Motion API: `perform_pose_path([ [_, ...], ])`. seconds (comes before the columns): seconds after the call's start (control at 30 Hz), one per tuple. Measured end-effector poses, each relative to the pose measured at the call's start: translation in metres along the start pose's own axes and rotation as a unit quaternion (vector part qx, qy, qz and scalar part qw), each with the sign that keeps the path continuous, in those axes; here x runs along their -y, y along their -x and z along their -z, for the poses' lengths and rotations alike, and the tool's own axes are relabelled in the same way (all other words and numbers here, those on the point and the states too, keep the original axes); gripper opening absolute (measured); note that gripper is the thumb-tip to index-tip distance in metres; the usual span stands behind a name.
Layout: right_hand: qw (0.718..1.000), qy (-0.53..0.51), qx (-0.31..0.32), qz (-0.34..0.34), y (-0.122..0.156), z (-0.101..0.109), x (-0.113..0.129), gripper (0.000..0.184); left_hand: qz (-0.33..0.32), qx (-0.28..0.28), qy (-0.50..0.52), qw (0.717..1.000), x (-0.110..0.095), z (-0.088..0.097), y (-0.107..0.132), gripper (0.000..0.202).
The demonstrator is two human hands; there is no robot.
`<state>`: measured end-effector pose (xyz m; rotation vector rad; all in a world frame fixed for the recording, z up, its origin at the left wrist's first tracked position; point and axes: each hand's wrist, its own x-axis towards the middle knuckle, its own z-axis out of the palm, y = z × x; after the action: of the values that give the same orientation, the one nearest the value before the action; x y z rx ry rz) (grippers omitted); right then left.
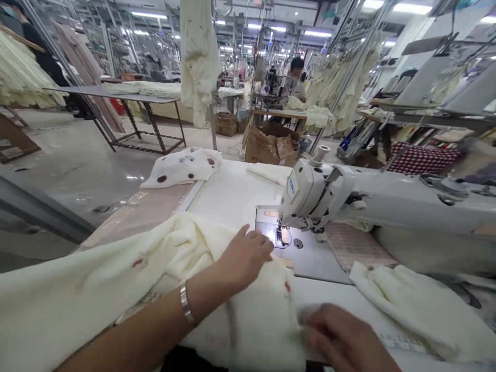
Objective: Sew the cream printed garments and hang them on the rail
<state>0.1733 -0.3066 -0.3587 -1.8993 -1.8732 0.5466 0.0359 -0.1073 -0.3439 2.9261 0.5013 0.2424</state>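
Observation:
A cream fleece cloth (263,315) with small red prints lies across the front of the sewing table and trails off to the left. My left hand (246,256) rests on it, palm down with fingers stretched forward, just left of the needle area. A silver bracelet (186,304) circles that wrist. The white sewing machine (310,194) has its lit presser foot (281,236) right beyond my fingertips. Beside the cloth's right edge, my right hand (344,336) is curled with fingertips together and blurred; what they pinch is unclear.
Another cream cloth piece (422,310) lies at the right. A spotted white cloth (186,166) sits on the table's far left corner. Beyond stand a cardboard box (271,144), a side table (85,91) with stacked cloth, and a person (297,77) at another machine.

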Motion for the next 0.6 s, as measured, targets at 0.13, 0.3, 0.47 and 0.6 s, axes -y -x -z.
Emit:
perform_pose_path([
  [0.13, 0.99, 0.03, -0.039, -0.133, -0.023, 0.0, 0.007, 0.037, -0.03, -0.02, 0.054, 0.998, -0.014, 0.014, 0.022, 0.017],
  [0.3, 0.992, -0.083, -0.02, -0.092, -0.033, -0.004, 0.027, 0.041, -0.018, 0.044, 0.022, 0.999, -0.012, 0.051, 0.036, 0.04],
  [0.47, 0.939, -0.3, 0.107, -0.134, -0.013, -0.001, 0.041, 0.027, -0.075, 0.139, 0.279, 0.947, -0.009, 0.071, 0.047, 0.018],
  [0.6, 0.882, -0.424, 0.159, -0.134, -0.01, -0.003, 0.044, 0.086, -0.046, 0.107, 0.36, 0.926, -0.019, 0.077, 0.056, 0.007],
])
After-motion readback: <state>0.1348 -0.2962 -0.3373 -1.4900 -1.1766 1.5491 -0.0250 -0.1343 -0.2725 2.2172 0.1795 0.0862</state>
